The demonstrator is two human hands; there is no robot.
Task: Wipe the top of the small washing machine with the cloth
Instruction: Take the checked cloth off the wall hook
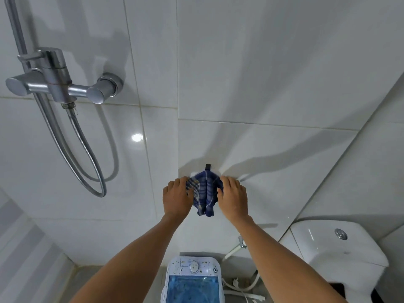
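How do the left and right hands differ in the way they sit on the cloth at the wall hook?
The left hand grips the cloth at its pale-striped left edge; the right hand grips the plain dark-blue right edge. The left hand sits slightly lower than the right hand. Both hands are palm-down, fingers curled into the fabric, while the cloth hangs below the black hook.

Both arms reach up to the white tiled wall (pixel 262 73), where a blue checked cloth (pixel 204 193) hangs from a small dark hook (pixel 208 167). The left hand (pixel 177 199) grips the cloth's left edge and the right hand (pixel 233 199) its right edge, fingers curled into the fabric. Below, between the forearms, stands the small washing machine (pixel 193 281), its white top bearing a round dial above a translucent blue lid. A chrome shower mixer (pixel 59 82) with a looping hose (pixel 87 154) is mounted at upper left; a white toilet cistern (pixel 334 250) sits at lower right.
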